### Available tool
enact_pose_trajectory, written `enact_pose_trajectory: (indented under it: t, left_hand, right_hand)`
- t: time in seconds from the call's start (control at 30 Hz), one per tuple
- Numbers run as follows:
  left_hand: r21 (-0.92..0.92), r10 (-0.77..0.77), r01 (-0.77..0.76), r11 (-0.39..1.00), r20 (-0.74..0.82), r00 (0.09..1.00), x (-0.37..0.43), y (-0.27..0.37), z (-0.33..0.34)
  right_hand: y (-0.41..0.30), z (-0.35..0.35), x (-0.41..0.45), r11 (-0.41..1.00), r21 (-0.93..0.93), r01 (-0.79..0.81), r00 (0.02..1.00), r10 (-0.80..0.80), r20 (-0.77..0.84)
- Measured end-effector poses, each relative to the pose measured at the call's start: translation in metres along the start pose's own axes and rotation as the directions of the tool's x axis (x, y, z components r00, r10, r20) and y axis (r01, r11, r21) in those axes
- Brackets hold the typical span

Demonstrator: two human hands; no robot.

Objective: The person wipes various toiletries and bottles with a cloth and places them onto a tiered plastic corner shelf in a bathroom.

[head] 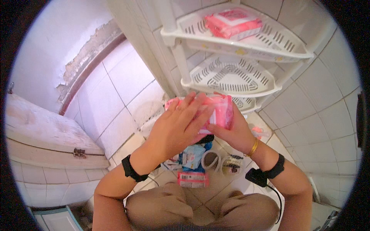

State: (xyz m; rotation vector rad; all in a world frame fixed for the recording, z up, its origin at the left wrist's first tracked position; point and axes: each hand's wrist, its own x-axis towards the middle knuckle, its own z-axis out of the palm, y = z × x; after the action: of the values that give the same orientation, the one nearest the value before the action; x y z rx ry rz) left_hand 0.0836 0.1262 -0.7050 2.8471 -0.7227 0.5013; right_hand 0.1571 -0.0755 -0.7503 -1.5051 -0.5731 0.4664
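A pink and white plastic-wrapped package [221, 112] is held up before me between both hands, in front of a white plastic corner shelf [231, 73]. My left hand [179, 124] lies flat over its left part with the fingers spread across the wrapper. My right hand [232, 128] grips its right end, thumb on the near face. A similar pink package [234, 23] rests on the shelf's top tier. Below my hands, another pink packet [192, 179] lies near my knees, beside a light blue packet [192, 156]. My fingertips partly cover the held package.
On the tiled floor are a clear round container [211, 161], a second container with small items [232, 166] and an orange-pink item in clear plastic [258, 132]. Tiled walls stand on the right; a wooden door [52, 144] is at left. A cable hangs by my right forearm.
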Motion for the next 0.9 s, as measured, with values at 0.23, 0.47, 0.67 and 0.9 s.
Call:
enact_pose_trajectory:
  t: [0.23, 0.47, 0.67, 0.9]
  left_hand:
    - [0.054, 0.164, -0.16, 0.986, -0.101, 0.981, -0.006, 0.005, -0.032]
    - [0.286, 0.336, -0.275, 0.918, -0.19, 0.923, 0.02, 0.011, -0.052]
    - [0.296, 0.373, -0.294, 0.909, -0.262, 0.89, 0.048, 0.012, -0.067]
    - [0.344, 0.378, -0.222, 0.912, -0.497, 0.781, 0.095, 0.001, -0.073]
  right_hand:
    - [-0.044, -0.023, -0.01, 0.978, 0.192, 0.083, 0.996, -0.079, -0.029]
    - [-0.071, -0.045, -0.007, 0.973, 0.212, 0.09, 0.993, -0.071, -0.096]
    - [-0.098, -0.06, -0.009, 0.929, 0.352, 0.114, 0.987, -0.065, -0.148]
    - [-0.096, -0.081, -0.013, 0.934, 0.035, 0.357, 0.903, -0.335, -0.268]
